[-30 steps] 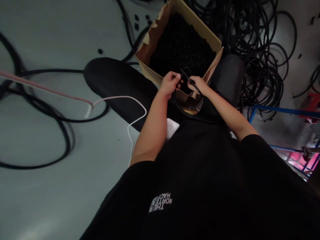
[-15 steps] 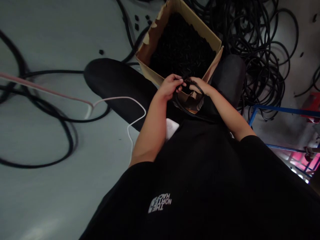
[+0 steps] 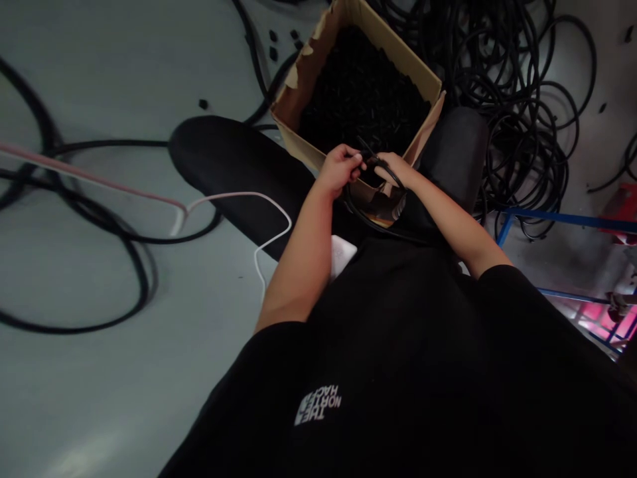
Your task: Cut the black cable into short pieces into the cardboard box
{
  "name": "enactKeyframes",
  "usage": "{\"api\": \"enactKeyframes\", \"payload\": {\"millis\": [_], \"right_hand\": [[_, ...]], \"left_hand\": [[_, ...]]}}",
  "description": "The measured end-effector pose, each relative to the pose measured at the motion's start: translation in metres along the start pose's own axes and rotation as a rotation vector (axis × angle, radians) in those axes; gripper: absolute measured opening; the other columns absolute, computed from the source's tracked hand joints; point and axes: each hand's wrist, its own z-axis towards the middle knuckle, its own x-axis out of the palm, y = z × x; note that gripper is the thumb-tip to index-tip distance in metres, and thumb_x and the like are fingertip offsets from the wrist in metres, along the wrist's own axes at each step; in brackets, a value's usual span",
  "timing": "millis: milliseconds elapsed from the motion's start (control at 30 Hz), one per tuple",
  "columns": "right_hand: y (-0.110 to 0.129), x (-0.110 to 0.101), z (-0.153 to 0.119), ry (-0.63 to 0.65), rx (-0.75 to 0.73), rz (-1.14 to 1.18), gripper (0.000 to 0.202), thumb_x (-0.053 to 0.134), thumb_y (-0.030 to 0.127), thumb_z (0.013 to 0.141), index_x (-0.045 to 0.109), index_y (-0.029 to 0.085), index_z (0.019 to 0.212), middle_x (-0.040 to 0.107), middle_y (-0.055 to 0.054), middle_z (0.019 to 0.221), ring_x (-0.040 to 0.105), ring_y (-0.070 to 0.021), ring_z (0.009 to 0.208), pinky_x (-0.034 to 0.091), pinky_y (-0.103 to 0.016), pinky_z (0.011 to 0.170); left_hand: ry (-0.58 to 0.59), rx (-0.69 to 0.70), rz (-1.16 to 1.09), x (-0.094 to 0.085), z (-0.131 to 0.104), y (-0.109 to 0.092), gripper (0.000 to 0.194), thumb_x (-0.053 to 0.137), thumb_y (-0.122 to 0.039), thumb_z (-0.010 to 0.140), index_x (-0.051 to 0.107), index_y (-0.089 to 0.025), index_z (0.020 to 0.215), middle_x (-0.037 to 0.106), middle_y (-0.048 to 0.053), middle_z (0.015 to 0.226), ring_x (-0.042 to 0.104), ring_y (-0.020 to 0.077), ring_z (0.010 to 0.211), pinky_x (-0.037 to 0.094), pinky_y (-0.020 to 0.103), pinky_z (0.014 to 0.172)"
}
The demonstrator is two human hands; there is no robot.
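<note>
Between my knees stands an open cardboard box [image 3: 293, 143] filled with small black pieces [image 3: 368, 93]. Over its near edge my left hand [image 3: 342, 167] is closed on a black cable [image 3: 363, 216], its fingers pinched around a dark stretch. Just to the right, my right hand [image 3: 391, 167] is closed around the same cable beside a thin dark tip that points up over the box. From there the cable bends down in a loop toward my lap. The exact parts between the fingertips are too small and dark to tell.
Tangled black cables [image 3: 522, 126] lie on the floor at the right, near a blue metal frame [image 3: 557, 216]. More cable [image 3: 137, 265] loops at the left. A white cord [image 3: 256, 255] crosses my leg near a white device [image 3: 342, 255].
My left hand has shifted slightly up and left, and its fingers have curled more. A thin dark tip now shows between my hands, and the cable loop has shifted a little left.
</note>
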Motion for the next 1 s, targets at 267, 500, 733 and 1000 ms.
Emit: {"api": "enactKeyframes", "payload": {"millis": [267, 500, 733, 1000], "right_hand": [[-0.013, 0.009, 0.008, -0.086, 0.104, -0.146, 0.017, 0.066, 0.022, 0.103, 0.082, 0.018, 0.104, 0.083, -0.007, 0.100, 0.080, -0.0263, 0.104, 0.059, -0.032, 0.102], [-0.021, 0.011, 0.008, -0.132, 0.096, -0.046, 0.011, 0.064, 0.020, 0.103, 0.075, 0.019, 0.106, 0.080, -0.004, 0.101, 0.078, -0.0236, 0.104, 0.061, -0.031, 0.103], [-0.036, 0.015, 0.018, -0.074, 0.084, 0.162, 0.030, 0.064, 0.015, 0.098, 0.073, 0.019, 0.126, 0.076, 0.000, 0.097, 0.072, -0.0216, 0.092, 0.065, -0.034, 0.102], [-0.021, 0.006, 0.015, 0.045, 0.039, 0.014, 0.014, 0.061, 0.018, 0.099, 0.069, 0.021, 0.110, 0.079, -0.002, 0.104, 0.067, -0.0189, 0.098, 0.056, -0.027, 0.102]], "left_hand": [[-0.018, -0.039, 0.033, 0.000, 0.006, 0.009, 0.038, 0.087, -0.044, 0.115, 0.056, -0.025, 0.107, 0.070, 0.000, 0.084, 0.052, 0.0100, 0.057, 0.034, 0.019, 0.052], [-0.016, -0.053, -0.026, 0.002, 0.007, 0.016, 0.028, 0.085, -0.039, 0.114, 0.060, -0.027, 0.114, 0.065, -0.002, 0.083, 0.056, 0.0137, 0.060, 0.036, 0.020, 0.053], [-0.024, 0.065, -0.125, -0.002, 0.010, 0.011, 0.032, 0.093, -0.045, 0.106, 0.070, -0.027, 0.118, 0.070, 0.003, 0.090, 0.068, 0.0210, 0.076, 0.051, 0.027, 0.062], [-0.017, -0.065, -0.018, 0.007, -0.011, -0.014, 0.042, 0.102, -0.035, 0.101, 0.061, -0.024, 0.102, 0.075, 0.004, 0.089, 0.063, 0.0156, 0.072, 0.043, 0.021, 0.060]]}}
